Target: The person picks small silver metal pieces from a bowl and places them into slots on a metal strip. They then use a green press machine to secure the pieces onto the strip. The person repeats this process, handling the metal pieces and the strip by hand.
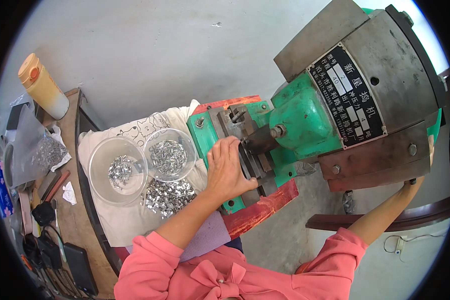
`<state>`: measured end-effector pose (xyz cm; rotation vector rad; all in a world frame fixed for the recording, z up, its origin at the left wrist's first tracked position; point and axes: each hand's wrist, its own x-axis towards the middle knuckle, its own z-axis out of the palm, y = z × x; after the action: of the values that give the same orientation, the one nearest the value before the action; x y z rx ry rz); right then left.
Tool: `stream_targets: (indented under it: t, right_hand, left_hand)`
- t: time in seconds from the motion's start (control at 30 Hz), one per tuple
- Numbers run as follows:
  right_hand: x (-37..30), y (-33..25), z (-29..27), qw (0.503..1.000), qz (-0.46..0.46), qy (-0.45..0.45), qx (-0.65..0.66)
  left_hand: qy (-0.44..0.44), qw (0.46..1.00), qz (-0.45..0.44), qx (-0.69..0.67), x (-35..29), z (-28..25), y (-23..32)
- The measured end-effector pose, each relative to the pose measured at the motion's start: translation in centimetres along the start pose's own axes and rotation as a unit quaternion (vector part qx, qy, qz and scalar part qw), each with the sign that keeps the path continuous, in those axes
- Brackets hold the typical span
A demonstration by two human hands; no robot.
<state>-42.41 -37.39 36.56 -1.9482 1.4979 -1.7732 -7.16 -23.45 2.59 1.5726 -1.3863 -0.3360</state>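
My left hand [227, 170] rests against the steel die block [250, 150] on the green base of a bench press [305, 120]. Its thumb is spread away from the fingers, whose tips lie beside the dark punch [261, 140]; no held part shows between them. My right hand [427, 162] reaches up along the right side of the press head, and its fingers are mostly hidden behind the machine. Left of the base stand a clear tub [94, 177] with some small metal pieces and a clear bowl [191, 145] full of small shiny parts. A loose pile of flat metal pieces [170, 196] lies before them.
A printed cream cloth [105, 220] lies under the tubs. The base sits on a red-painted support [265, 207]. On the wooden table [80, 165] at left are a yellow bottle [47, 87], a plastic bag of parts [32, 147] and several tools. A pale wall rises behind.
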Motion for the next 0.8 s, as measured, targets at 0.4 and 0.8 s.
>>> stream_targets:
  t: [0.4, 0.8]
  right_hand:
    - [-0.1, 2.5, -1.0, 0.999, 0.017, 0.035, 0.014]
    - [-9.3, 12.8, 1.3, 0.982, -0.142, 0.116, -0.047]
  left_hand:
    - [-0.055, 0.998, 0.005, -0.032, -4.1, -1.0, 1.5]
    - [-0.059, 0.998, 0.008, -0.027, -4.7, -1.3, 1.3]
